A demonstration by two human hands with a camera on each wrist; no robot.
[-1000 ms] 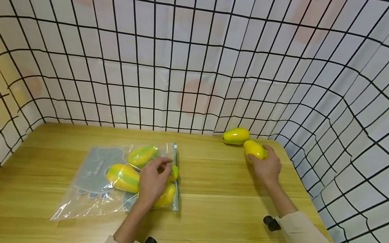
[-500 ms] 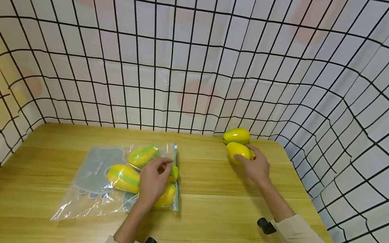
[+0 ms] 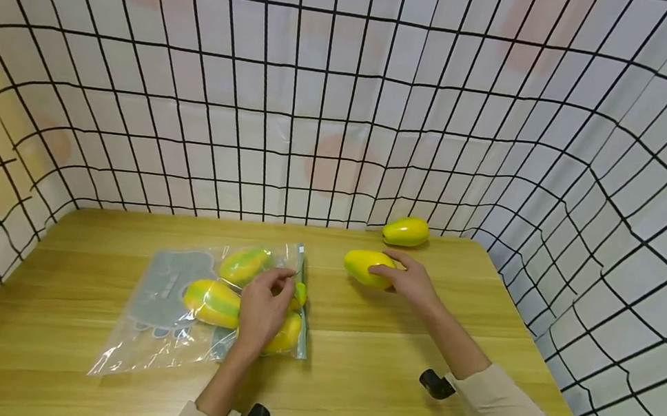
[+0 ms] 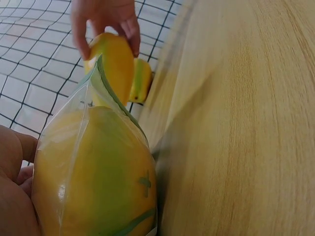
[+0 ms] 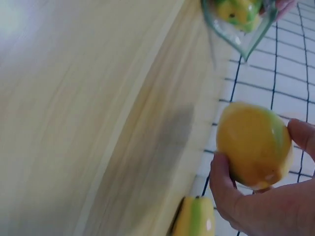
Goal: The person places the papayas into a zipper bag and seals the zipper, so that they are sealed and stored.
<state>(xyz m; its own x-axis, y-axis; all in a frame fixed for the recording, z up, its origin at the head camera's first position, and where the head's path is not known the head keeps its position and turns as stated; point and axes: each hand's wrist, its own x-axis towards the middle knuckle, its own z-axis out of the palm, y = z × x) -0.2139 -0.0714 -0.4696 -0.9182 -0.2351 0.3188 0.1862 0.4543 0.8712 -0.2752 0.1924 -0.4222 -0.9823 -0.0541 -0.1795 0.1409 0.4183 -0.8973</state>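
Note:
My right hand [image 3: 414, 284] grips a yellow-green papaya [image 3: 365, 268] between thumb and fingers, above the table to the right of the bag. In the right wrist view that papaya [image 5: 253, 145] shows end-on. My left hand [image 3: 263, 310] pinches the upper layer of a clear zip bag [image 3: 131, 350] near its green-edged mouth, which gapes toward the right. Inside the bag lie several papayas [image 3: 212, 303], partly hidden by the left hand. From the left wrist, one bagged papaya [image 4: 98, 172] looms close, with the right hand [image 4: 106, 19] beyond the mouth.
One more papaya [image 3: 406, 231] lies at the table's back edge, close to the black wire grid [image 3: 344, 122] with white sheeting behind it. The grid also rises along both sides of the wooden table [image 3: 359, 405]. A grey cartoon print [image 3: 174, 285] marks the bag.
My right hand has carried its papaya leftward from the table's back right, past the other loose papaya, toward the bag's mouth. The left hand and the bag have stayed put.

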